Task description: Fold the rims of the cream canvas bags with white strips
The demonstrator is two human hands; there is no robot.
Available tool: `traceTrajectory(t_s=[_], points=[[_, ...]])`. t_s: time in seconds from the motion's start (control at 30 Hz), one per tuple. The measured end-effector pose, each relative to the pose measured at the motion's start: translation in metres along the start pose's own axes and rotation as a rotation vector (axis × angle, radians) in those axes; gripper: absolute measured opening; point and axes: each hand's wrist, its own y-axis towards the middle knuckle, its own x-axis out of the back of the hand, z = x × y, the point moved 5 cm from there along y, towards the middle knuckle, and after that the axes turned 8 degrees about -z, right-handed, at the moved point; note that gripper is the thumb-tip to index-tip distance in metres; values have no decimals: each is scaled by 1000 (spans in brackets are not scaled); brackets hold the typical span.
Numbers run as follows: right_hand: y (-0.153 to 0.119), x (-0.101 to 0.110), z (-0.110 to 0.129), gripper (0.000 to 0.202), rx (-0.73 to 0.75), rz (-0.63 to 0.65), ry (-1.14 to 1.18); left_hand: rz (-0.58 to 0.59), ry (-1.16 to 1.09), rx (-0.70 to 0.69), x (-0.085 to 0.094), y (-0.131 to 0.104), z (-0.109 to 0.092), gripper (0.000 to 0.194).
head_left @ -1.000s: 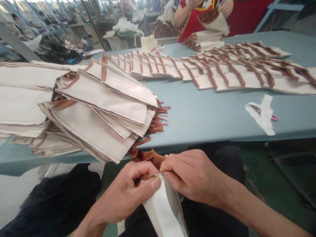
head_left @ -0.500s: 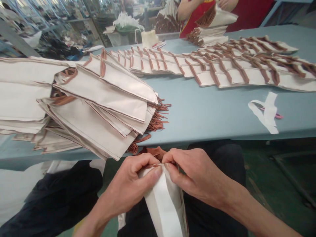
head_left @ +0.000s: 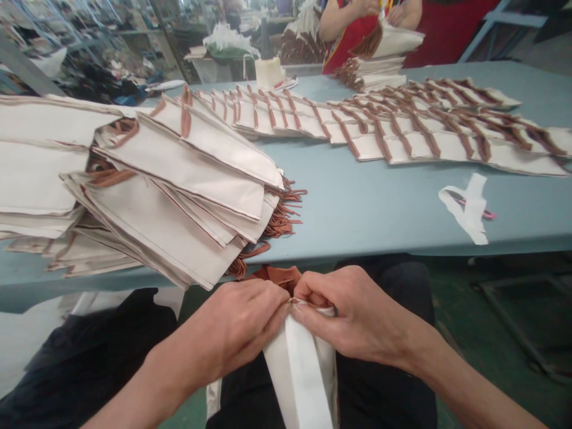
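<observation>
1. Surface: long blue-grey table (head_left: 370, 208) runs left to right across the view; near edge sits just above the person's lap. Green floor at the right, below the table.
2. Far left: cluttered factory background with shelves and racks, too blurred to tell the items apart.
3. Left on the table: thick stack of cream fabric bags (head_left: 147, 190), fanned out, overhanging the near edge; brown straps (head_left: 281, 214) stick out at its right end. The stack's left part is cut off by the frame.
4. Near centre, below the table edge: left hand (head_left: 236, 333) closed, fingers pinched on the top edge of a white fabric bag (head_left: 304, 369) held over the lap.
5. Right hand (head_left: 353, 322) closed too, pinching the same top edge, fingertips touching the left hand's. A brown strap bunch (head_left: 279, 277) shows just beyond the hands.
6. The bag hangs down between the dark-trousered knees; its lower end is cut off at the bottom of the frame.
7. Far centre to right: rows of flat bags (head_left: 402, 131) with brown handles, overlapped along the table.
8. Far centre: small cream container (head_left: 269, 74), contents unclear.
9. Far right-centre: another person in a red apron (head_left: 353, 36), holding a bag above a small stack; head out of frame.
10. Right, near side of the table: white fabric scrap (head_left: 469, 208) lying over something pink, mostly hidden.
11. No readable writing or labels.
</observation>
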Motion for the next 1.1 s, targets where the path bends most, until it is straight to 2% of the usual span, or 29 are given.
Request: traceTrajectory(t_s=[0.1,0.27,0.33,0.4,0.5,0.77,0.87,0.97,1.1], points=[[1,0,1,11,34,-3,-50,-31,151,-129,-3,-4,4,33],[7,14,24,16,327,-182,-274,-120,-30,-88,4,-3,7,18],[10,19,32,18,415,-192,-274,-179,-47,-90,11,0,2,15],[12,21,33,15,421,-157,-233,-244,-20,-101,17,2,-4,14],[14,19,26,9,313,-78,-151,-301,24,-113,22,4,-11,14],[10,7,6,16,1,94,374,-277,1,-155,18,6,-12,14],[8,3,1,23,-102,186,642,-256,9,-236,15,5,-14,19],[3,0,-1,39,-86,170,776,-203,127,-318,9,2,-15,22],[-7,-14,-12,54,-270,176,939,-157,175,-299,0,0,-10,24]])
